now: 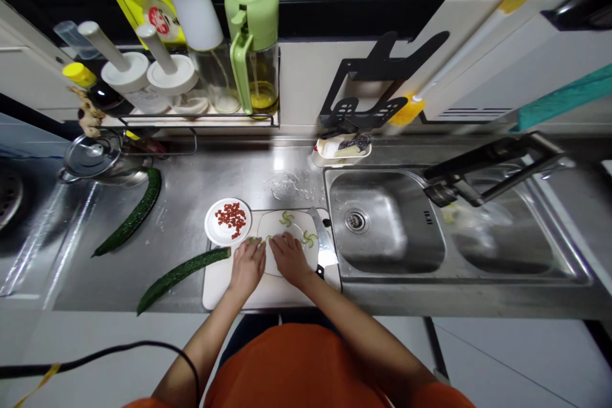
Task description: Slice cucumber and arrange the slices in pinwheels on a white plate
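A white squarish plate (307,257) lies on the white cutting board (217,290). On it, thin green cucumber slices (287,219) form small pinwheel shapes at the back and right. My left hand (249,262) is at the plate's left side, its fingers bent together at bits of green slice. Close beside it, my right hand (290,259) reaches over the plate with fingertips pinched at another slice; the fingers partly hide these pieces. A knife (326,242) rests along the board's right side. One whole cucumber (184,273) touches the board's left part with its end.
A small white plate of chopped red pieces (213,222) stands behind the board. Another cucumber (131,220) lies left, near a lidded pot (93,156). A double sink (387,223) with a faucet (492,166) is at right. The rack (201,120) behind holds an oil bottle (258,19) and jars.
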The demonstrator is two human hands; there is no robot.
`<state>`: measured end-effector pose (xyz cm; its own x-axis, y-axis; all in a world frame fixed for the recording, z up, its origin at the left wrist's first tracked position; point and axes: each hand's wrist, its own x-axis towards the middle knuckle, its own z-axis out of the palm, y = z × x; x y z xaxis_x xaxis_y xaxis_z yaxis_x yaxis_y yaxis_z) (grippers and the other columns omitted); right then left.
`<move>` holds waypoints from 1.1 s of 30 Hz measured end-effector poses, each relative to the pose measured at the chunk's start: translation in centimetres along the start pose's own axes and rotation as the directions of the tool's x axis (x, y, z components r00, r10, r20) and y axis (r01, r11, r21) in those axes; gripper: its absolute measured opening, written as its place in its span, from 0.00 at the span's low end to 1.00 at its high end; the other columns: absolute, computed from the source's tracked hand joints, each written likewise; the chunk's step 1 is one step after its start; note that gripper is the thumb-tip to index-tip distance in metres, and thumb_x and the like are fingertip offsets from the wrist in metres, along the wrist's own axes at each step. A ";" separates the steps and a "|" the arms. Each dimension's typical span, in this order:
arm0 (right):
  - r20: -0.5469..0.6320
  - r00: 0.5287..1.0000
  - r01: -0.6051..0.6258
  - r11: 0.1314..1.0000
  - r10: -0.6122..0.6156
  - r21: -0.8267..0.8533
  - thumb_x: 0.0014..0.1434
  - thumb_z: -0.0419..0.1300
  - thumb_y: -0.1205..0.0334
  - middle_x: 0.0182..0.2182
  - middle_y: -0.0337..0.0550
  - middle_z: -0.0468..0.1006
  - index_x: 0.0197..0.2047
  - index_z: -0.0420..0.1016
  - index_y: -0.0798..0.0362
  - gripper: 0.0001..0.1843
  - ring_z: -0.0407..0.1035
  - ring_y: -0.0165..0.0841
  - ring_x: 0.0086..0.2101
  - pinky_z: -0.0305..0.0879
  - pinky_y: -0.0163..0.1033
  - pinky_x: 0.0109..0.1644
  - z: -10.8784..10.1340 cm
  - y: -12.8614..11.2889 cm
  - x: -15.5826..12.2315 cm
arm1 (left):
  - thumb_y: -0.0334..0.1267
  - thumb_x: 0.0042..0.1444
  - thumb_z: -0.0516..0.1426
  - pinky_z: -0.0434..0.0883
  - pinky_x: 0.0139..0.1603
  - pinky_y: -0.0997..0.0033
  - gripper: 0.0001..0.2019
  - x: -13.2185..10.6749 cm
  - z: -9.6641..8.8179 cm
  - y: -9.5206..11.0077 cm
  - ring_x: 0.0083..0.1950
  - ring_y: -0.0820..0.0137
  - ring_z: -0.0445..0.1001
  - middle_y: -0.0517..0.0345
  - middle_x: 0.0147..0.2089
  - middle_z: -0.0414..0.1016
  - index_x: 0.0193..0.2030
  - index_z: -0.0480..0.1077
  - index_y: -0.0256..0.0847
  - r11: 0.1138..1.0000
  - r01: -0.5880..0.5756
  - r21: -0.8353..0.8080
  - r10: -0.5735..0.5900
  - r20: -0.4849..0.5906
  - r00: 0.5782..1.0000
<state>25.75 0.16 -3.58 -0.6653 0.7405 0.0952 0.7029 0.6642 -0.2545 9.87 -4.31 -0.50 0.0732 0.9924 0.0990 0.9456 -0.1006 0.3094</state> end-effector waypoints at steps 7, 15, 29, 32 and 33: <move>-0.044 0.999 -0.020 1.000 0.021 0.013 0.64 0.48 0.68 0.51 0.52 0.70 0.57 0.67 0.55 0.19 0.55 0.47 0.54 0.58 0.50 0.49 -0.2 0.0 0.1 | 0.34 0.60 0.51 0.65 0.55 0.60 0.15 -0.2 -0.4 -0.8 0.53 0.61 0.69 0.48 0.52 0.74 0.52 0.72 0.40 0.992 0.050 -0.113 -0.059 -0.079 0.995; -0.080 0.995 -0.060 0.996 0.065 0.065 0.63 0.50 0.66 0.47 0.51 0.72 0.53 0.70 0.54 0.16 0.56 0.45 0.51 0.58 0.49 0.47 -1.2 0.0 -0.2 | 0.41 0.61 0.51 0.67 0.39 0.71 0.16 -0.4 -1.2 -1.7 0.40 0.66 0.76 0.49 0.44 0.78 0.52 0.71 0.41 0.879 0.476 -0.016 -0.472 0.092 0.877; -0.069 0.993 -0.084 0.989 0.093 0.122 0.62 0.52 0.66 0.47 0.49 0.71 0.48 0.71 0.53 0.13 0.56 0.44 0.50 0.58 0.47 0.46 -2.3 -0.7 -1.1 | 0.43 0.61 0.48 0.62 0.34 0.70 0.15 1.6 -0.5 -0.7 0.35 0.64 0.76 0.48 0.35 0.78 0.49 0.71 0.41 0.826 0.551 0.117 -0.563 0.209 0.800; -0.060 0.994 -0.087 0.986 0.097 0.142 0.62 0.52 0.66 0.47 0.48 0.71 0.48 0.71 0.53 0.13 0.56 0.44 0.50 0.58 0.47 0.47 -2.4 -0.8 -1.3 | 0.42 0.60 0.50 0.61 0.34 0.71 0.13 1.8 -0.6 -0.7 0.35 0.64 0.75 0.50 0.35 0.79 0.46 0.71 0.41 0.807 0.586 0.072 -0.586 0.218 0.780; -0.057 0.993 -0.090 0.985 0.099 0.147 0.62 0.52 0.66 0.47 0.48 0.71 0.48 0.71 0.53 0.12 0.56 0.44 0.50 0.58 0.48 0.47 -2.5 -0.8 -1.3 | 0.42 0.59 0.51 0.61 0.34 0.71 0.13 1.8 -0.6 -0.7 0.35 0.64 0.75 0.50 0.35 0.79 0.46 0.71 0.41 0.802 0.595 0.056 -0.592 0.217 0.777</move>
<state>26.68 -1.12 -1.13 -0.5770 0.8072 0.1243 0.7150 0.5728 -0.4008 9.13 -2.45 0.01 -0.4337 0.8455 -0.3114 0.8193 0.5139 0.2542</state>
